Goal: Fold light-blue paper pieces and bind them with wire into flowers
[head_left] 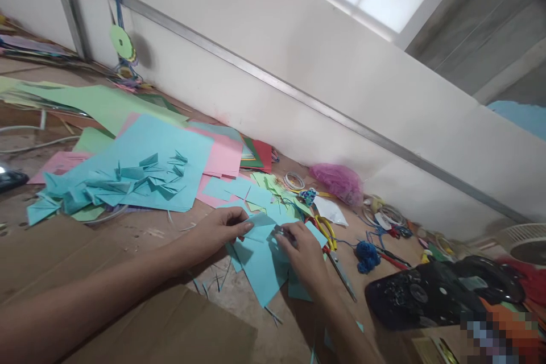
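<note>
The left hand (230,224) pinches a small blue paper (261,227) between thumb and fingers; the right hand (302,245) curls at its edge, grip unclear. Below lie flat blue sheets (262,276), unfolded; leftward, many blue pieces (121,186) look already folded.

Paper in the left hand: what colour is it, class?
The paper is light blue; the head view shows it.

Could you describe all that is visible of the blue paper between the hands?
The paper is light blue, thin and straight-edged; any fold is hard to confirm. The left hand pinches its left side, thumb on top. The right hand is at its right end, contact unclear. Other blue sheets lie beneath.
</note>
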Motion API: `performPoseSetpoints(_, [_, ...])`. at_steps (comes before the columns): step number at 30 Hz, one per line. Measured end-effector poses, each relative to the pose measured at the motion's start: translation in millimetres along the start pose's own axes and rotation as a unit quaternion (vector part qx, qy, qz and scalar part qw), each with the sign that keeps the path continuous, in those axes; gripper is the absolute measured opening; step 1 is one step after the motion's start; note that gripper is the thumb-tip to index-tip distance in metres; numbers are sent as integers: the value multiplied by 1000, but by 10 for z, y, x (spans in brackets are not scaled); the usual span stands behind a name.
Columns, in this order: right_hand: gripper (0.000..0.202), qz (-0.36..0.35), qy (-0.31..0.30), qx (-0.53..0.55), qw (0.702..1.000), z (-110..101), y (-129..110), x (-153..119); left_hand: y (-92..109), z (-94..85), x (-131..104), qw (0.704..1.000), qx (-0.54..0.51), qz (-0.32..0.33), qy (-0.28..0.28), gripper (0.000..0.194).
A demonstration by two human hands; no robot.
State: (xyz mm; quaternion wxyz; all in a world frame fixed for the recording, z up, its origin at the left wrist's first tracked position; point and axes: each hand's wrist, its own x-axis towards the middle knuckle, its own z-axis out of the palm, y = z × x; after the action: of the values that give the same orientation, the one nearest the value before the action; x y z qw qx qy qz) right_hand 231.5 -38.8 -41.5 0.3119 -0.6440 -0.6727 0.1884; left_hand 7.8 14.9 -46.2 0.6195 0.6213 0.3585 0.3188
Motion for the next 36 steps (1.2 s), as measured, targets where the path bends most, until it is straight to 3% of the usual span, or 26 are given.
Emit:
performPoseSetpoints(3, [24, -36, 17, 76, 996, 9, -59, -8, 44, 28, -11, 1000, 2, 0, 19, 28])
performPoseSetpoints(6, [28, 27, -39, 264, 963, 55, -145, -25, 72, 69, -28, 999, 20, 12, 27, 26])
performPoseSetpoints(9, [29, 88, -58, 364, 925, 119, -222, -54, 79, 118, -53, 998, 56, 32, 26, 24])
performPoseSetpoints(14, [25, 109, -6, 371, 922, 121, -229, -75, 84, 155, -84, 994, 102, 47, -12, 29])
performPoseSetpoints(20, [24, 102, 47, 365, 924, 51, -148, -56, 119, 130, -93, 994, 108, 30, -12, 26])
performPoseSetpoints(26, [26, 106, -1, 430, 897, 123, -209, -81, 112, 143, -101, 993, 112, 30, 9, 25])
performPoseSetpoints(29, [16, 74, 17, 374, 924, 98, -252, -97, 76, 144, -78, 996, 81, 24, 9, 25])
performPoseSetpoints(32, [7, -30, 126, 216, 968, 17, -298, -124, 40, 168, -63, 997, 28, 25, 66, 29])
performPoseSetpoints(34, [8, -150, 191, 85, 966, -22, -321, -150, 31, 211, -78, 996, -15, -1, 86, 36])
performPoseSetpoints(36, [20, -258, 222, -31, 940, -17, -333, -178, 34, 269, -113, 996, -63, -45, 49, 39])
